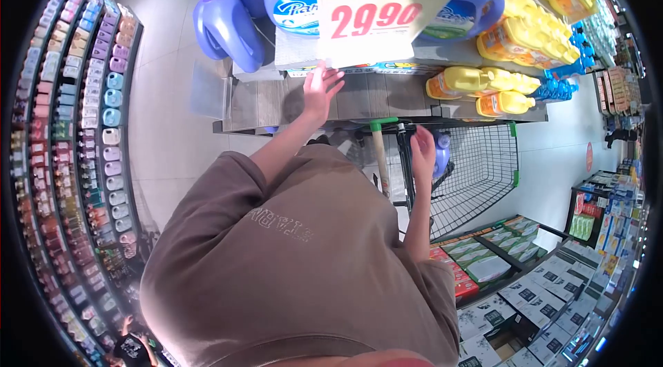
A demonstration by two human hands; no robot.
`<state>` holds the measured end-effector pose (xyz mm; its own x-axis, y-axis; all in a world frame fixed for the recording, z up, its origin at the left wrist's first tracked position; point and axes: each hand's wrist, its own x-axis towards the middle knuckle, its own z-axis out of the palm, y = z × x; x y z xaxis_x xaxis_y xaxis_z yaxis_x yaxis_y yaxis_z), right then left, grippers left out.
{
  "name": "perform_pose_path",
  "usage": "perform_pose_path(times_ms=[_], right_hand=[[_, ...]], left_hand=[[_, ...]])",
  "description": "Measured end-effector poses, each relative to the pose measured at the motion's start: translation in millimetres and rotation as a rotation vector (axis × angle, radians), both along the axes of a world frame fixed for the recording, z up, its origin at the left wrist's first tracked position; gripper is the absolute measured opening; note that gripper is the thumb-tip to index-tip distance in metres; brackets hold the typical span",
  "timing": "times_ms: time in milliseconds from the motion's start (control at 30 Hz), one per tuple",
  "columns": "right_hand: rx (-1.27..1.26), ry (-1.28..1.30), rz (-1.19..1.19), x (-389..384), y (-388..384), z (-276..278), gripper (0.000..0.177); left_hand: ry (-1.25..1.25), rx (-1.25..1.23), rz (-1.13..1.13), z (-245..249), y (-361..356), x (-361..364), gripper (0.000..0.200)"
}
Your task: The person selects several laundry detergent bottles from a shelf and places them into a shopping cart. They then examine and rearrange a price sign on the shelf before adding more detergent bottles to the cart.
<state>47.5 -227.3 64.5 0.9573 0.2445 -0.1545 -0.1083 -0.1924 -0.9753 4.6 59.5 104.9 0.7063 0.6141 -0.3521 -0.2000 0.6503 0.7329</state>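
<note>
My left hand is raised at the display, its fingers apart and nothing in them. Its fingertips are right at the lower edge of a price sign that reads 29.90 in red. Behind the sign stand large purple detergent jugs with blue caps and labels. My right hand hangs beside the handle of a shopping cart, fingers loosely bent and nothing seen in them. Inside the cart, close to that hand, is a purple jug.
Yellow bottles and blue bottles line the right of the wooden display platform. Tall shelves of bottles run along the left. Stacked boxes lie at lower right. Another person is at the bottom left.
</note>
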Motion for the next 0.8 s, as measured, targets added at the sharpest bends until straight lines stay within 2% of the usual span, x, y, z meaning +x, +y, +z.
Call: perform_pose_path(times_ms=[100,167,267,400,533,600,633,667,733,800], right_hand=[[0.112,-0.027,0.101,34.3,48.0,20.6,0.04],[0.352,0.167,0.045,57.6,75.7,32.7,0.045],[0.446,0.199,-0.002,88.9,102.0,39.6,0.049],[0.441,0.202,-0.075,107.4,121.9,54.2,0.05],[0.265,0.033,-0.031,108.7,127.1,71.5,0.056],[-0.013,-0.201,0.094,109.6,125.2,79.4,0.062],[-0.214,-0.408,0.128,112.1,124.7,82.0,0.065],[-0.213,-0.407,0.138,118.1,122.9,79.7,0.065],[-0.289,-0.612,0.203,131.2,123.7,74.4,0.065],[-0.233,-0.537,0.267,139.4,127.2,76.6,0.06]], left_hand=[[-0.027,-0.085,0.014,-7.8,13.1,7.0,0.025],[-0.041,-0.157,0.0,-18.2,21.6,10.2,0.018],[-0.068,-0.121,-0.002,-18.2,22.1,7.9,0.019],[-0.122,-0.057,-0.035,-28.8,24.6,4.9,0.02],[-0.147,0.032,-0.079,-26.6,24.7,-5.5,0.022],[-0.139,0.026,-0.072,-24.4,25.6,-10.2,0.024],[-0.151,0.052,-0.069,-25.9,26.2,-12.1,0.025],[-0.16,0.077,-0.067,-27.0,25.3,-14.7,0.025],[-0.16,0.091,-0.045,-28.0,24.9,-15.5,0.025],[-0.168,0.107,-0.032,-28.4,22.4,-14.7,0.024]])
